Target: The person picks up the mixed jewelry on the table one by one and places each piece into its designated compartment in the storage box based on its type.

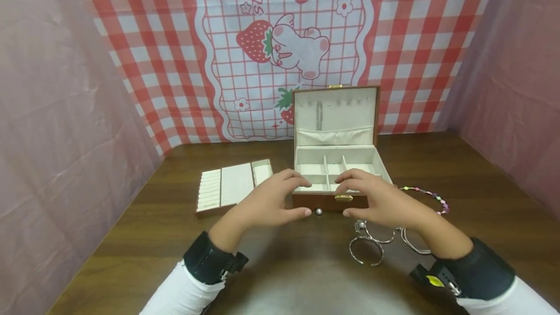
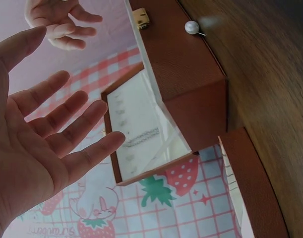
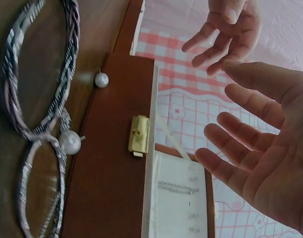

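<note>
Both hands hover, holding nothing, over the front of a brown jewelry box [image 1: 315, 202] with its lid raised. My left hand [image 1: 276, 199] is at the box's front left corner, fingers relaxed. On the other side, my right hand [image 1: 385, 201] is above the front right part, beside the gold clasp [image 3: 139, 135]. Divided cream compartments show inside, partly hidden by the fingers. A silver chain [image 1: 319, 116] hangs in the lid. Between the thumbs, a pearl earring [image 1: 319, 211] lies on the table close to the box front.
Left of the box lies a lift-out tray [image 1: 236, 183] with ring rolls. Near the right forearm are a silver bangle [image 1: 351, 249], more silver bangles, a second pearl earring [image 3: 70, 143] and a colorful beaded bracelet [image 1: 445, 206]. A checked strawberry cloth [image 1: 411, 52] hangs behind.
</note>
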### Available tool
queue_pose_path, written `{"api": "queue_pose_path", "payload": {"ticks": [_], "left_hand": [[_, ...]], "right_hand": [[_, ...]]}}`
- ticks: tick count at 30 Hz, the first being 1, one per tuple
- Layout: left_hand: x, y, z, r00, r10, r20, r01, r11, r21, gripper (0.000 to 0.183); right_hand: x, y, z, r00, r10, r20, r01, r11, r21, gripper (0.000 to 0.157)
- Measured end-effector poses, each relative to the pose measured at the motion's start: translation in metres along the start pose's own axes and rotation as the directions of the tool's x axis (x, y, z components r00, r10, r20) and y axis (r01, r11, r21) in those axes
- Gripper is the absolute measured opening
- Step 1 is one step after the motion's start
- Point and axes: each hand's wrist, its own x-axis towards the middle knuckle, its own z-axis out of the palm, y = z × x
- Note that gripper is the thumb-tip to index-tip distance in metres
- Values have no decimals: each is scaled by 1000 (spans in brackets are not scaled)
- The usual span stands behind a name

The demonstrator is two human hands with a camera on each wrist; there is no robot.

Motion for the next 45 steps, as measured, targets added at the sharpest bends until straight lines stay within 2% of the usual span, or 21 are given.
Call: {"api": "queue_pose_path", "payload": {"ticks": [5, 10, 15, 19, 29, 37, 45], "left_hand": [[-3, 6, 3, 999, 41, -14, -40, 999, 18, 57], [-3, 8, 9, 997, 71, 13, -71, 997, 42, 72], [-4, 6, 14, 997, 70, 24, -72, 992, 100, 73], [-4, 3, 16, 998, 50, 38, -54, 991, 124, 71], [-4, 1, 17, 998, 42, 43, -46, 992, 121, 69], [-3, 2, 17, 998, 43, 54, -49, 993, 110, 68], [-2, 1, 20, 997, 39, 62, -45, 994, 102, 66]], "right_hand": [[-6, -4, 5, 996, -85, -10, 85, 996, 1, 37], [-10, -5, 13, 988, -129, 79, 125, 991, 56, 34], [-11, -1, 22, 974, -77, 214, 57, 994, 97, 28], [-15, 7, 28, 961, -39, 273, 18, 997, 77, 28], [-17, 16, 35, 952, -21, 304, 18, 1000, 13, 28], [-19, 21, 39, 930, -4, 366, -4, 1000, 21, 28], [-18, 20, 41, 928, -29, 371, 25, 1000, 16, 28]]}}
